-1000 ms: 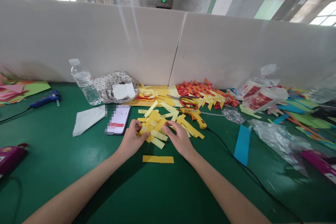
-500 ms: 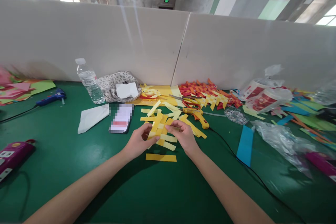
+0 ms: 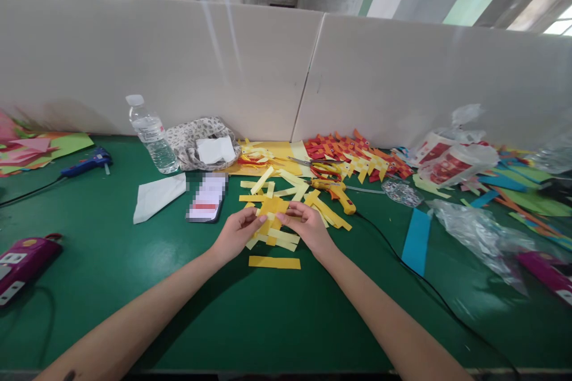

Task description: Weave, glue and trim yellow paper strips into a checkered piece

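Two hands, the left hand (image 3: 236, 232) and the right hand (image 3: 310, 231), pinch a flat piece of crossed deep-yellow and pale-yellow paper strips (image 3: 271, 209), thumbs on top, over the middle of the glossy green tabletop (image 3: 268, 321). From where I stand, the crossings look loose; should the thumbs pull unevenly, a strip could slide out or crease. Scattered pale-yellow paper strips (image 3: 262, 180) lie just beyond, so one might catch in the piece. On the far right, the yellow glue gun (image 3: 336, 190) trails a thin black cord (image 3: 388, 245); if the right forearm snagged that, the gun could drag into the paper.
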The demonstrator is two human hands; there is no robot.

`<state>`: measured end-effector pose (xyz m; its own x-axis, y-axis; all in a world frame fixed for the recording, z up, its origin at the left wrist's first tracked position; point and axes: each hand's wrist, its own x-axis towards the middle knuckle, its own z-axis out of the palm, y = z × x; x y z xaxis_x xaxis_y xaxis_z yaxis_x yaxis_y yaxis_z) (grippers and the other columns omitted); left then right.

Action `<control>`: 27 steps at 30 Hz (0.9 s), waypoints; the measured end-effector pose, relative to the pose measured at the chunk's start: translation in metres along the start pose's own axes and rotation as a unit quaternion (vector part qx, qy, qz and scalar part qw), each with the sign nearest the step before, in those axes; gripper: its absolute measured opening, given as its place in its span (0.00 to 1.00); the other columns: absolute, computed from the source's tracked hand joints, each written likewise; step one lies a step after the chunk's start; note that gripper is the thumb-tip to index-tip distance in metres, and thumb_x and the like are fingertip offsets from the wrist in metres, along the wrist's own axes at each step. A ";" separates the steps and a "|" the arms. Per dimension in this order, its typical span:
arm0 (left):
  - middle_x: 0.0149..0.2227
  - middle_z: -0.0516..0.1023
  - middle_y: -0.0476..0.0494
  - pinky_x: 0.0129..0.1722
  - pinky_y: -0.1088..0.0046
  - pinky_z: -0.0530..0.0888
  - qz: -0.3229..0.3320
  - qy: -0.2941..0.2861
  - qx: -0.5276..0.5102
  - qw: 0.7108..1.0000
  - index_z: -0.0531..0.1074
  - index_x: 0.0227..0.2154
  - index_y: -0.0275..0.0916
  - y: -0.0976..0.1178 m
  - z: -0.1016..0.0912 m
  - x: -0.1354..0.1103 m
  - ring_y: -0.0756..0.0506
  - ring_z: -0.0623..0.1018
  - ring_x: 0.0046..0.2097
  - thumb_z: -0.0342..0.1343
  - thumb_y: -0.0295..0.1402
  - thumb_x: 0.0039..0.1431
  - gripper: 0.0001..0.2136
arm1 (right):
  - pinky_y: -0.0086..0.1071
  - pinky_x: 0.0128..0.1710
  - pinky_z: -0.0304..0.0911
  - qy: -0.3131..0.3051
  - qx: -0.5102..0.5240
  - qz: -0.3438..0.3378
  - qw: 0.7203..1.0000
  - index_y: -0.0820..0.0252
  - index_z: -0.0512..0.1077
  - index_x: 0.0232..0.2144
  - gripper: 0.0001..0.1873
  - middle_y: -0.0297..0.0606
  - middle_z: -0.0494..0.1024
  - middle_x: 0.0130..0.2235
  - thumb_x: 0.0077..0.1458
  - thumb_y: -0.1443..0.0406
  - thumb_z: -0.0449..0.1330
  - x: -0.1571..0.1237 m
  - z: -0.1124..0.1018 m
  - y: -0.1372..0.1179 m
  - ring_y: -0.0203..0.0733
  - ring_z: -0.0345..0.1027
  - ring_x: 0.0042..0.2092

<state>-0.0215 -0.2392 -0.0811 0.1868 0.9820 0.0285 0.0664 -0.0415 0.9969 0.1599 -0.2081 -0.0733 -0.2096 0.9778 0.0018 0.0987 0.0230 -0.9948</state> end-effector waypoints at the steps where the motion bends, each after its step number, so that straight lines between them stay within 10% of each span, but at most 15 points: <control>1: 0.25 0.67 0.51 0.26 0.77 0.63 0.005 0.005 0.019 1.000 0.69 0.30 0.37 0.001 0.000 -0.001 0.52 0.66 0.27 0.52 0.49 0.55 0.18 | 0.34 0.36 0.68 -0.007 -0.013 -0.001 1.000 0.60 0.74 0.34 0.19 0.38 0.78 0.32 0.39 0.55 0.68 0.000 -0.001 -0.002 0.41 0.71 0.35; 6: 0.25 0.62 0.52 0.27 0.76 0.61 0.017 0.029 0.101 0.994 0.68 0.29 0.38 0.005 0.001 -0.005 0.51 0.63 0.28 0.44 0.47 0.61 0.17 | 0.34 0.33 0.65 0.020 -0.116 -0.046 0.992 0.61 0.73 0.21 0.14 0.36 0.75 0.25 0.42 0.55 0.65 -0.002 -0.005 -0.008 0.39 0.68 0.30; 18: 0.23 0.57 0.54 0.25 0.76 0.57 0.049 0.006 0.155 0.987 0.64 0.29 0.39 0.000 0.006 -0.007 0.52 0.59 0.26 0.43 0.45 0.62 0.15 | 0.37 0.42 0.70 -0.002 -0.097 -0.098 0.991 0.52 0.71 0.49 0.24 0.38 0.77 0.46 0.47 0.62 0.63 -0.014 0.007 -0.012 0.44 0.72 0.44; 27: 0.21 0.57 0.54 0.23 0.75 0.55 0.059 -0.016 0.177 0.982 0.66 0.26 0.38 0.001 0.006 -0.007 0.52 0.58 0.24 0.45 0.44 0.61 0.15 | 0.40 0.45 0.67 0.004 -0.108 -0.092 0.990 0.53 0.69 0.49 0.27 0.37 0.79 0.36 0.44 0.59 0.66 -0.014 0.008 -0.011 0.46 0.72 0.44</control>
<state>-0.0166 -0.2472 -0.0811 0.2443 0.9605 0.1336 0.3790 -0.2214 0.8985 0.1541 -0.2239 -0.0634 -0.2356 0.9546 0.1822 0.2654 0.2436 -0.9329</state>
